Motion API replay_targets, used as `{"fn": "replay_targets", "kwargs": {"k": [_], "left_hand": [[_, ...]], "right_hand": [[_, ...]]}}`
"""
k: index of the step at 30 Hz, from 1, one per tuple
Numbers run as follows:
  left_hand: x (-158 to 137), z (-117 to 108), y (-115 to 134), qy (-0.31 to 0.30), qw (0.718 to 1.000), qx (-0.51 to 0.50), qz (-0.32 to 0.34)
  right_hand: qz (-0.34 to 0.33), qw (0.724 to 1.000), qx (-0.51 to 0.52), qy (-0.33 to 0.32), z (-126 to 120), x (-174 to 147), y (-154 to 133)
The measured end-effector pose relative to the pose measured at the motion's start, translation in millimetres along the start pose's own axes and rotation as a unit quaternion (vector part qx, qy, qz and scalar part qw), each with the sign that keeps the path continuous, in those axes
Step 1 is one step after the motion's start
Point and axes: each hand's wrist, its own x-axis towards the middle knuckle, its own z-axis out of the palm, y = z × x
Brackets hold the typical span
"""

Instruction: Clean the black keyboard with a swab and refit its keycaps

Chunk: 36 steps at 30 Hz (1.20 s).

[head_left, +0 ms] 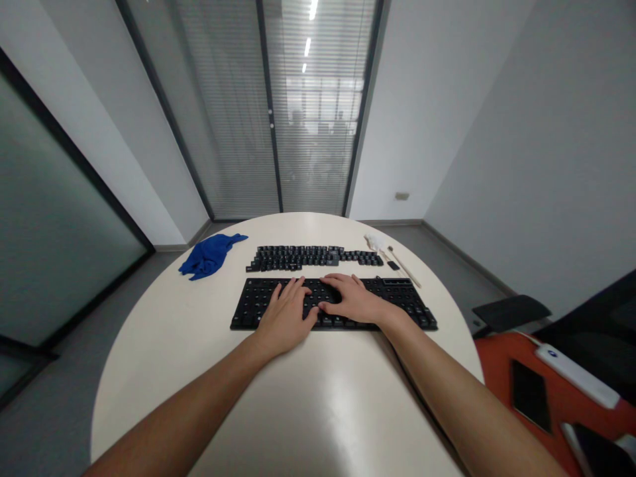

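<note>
black keyboard [334,303]: sits mid bench [298,397], loose keycaps [313,257] lined up right behind it
left hand [285,317]: flat on keys, grip open, holding nothing
right hand [354,299]: same deal, fingers spread on keys
blue cloth [209,256]: far left

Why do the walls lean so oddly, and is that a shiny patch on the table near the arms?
Head view: the wide lens bends the walls and door frames outward and stretches the forearms. The pale sheen on the table is glare from ceiling lights. The keyboard under the left hand and right hand is sharp; figures behind the blinds stay dim.
</note>
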Motion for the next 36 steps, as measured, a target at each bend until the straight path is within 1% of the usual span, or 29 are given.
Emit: {"fn": "replay_targets", "kwargs": {"k": [11, 22, 29, 36], "left_hand": [[-0.2, -4.0, 2.7, -0.006, 1.000, -0.001, 0.000], [-0.2, -3.3, 3.2, -0.007, 1.000, 0.006, -0.003], [0.3, -0.9, 1.6, 0.003, 1.000, -0.001, 0.003], [-0.3, -1.9, 2.8, 0.000, 1.000, 0.001, 0.000]], "right_hand": [[-0.006, 0.999, -0.016, -0.032, -3.6, -4.0, -3.4], [0.006, 0.999, -0.010, -0.033, -3.9, -3.2, -4.7], [0.007, 0.999, -0.012, -0.031, -3.4, -3.4, -5.2], [0.014, 0.999, -0.014, -0.042, -5.1, -3.7, -7.3]]}}
